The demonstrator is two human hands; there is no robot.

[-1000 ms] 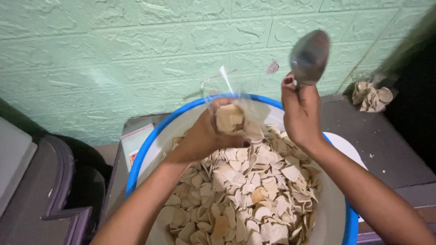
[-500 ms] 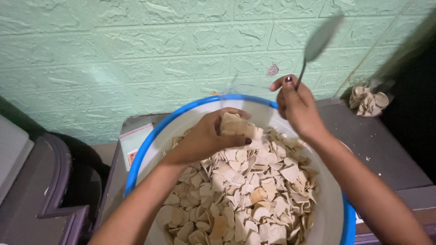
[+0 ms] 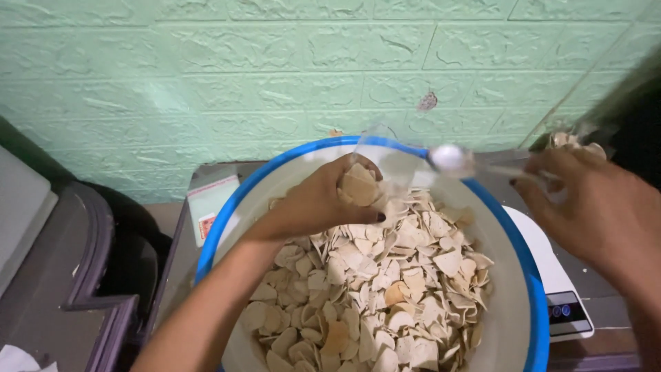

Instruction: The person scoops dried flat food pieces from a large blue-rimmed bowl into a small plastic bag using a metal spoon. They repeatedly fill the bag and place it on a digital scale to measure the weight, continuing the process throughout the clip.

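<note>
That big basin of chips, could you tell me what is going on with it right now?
A person stands over a large blue-rimmed basin heaped with pale, thin chips. The left hand holds a small clear plastic bag with some chips in it, above the pile. The right hand holds a metal spoon, blurred, with its bowl near the bag's mouth. A white scale sits beside the basin on the right, and a small empty bag lies on the left.

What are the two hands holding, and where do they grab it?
Left hand grips a clear bag of chips around its side. Right hand holds a spoon by the handle.
</note>
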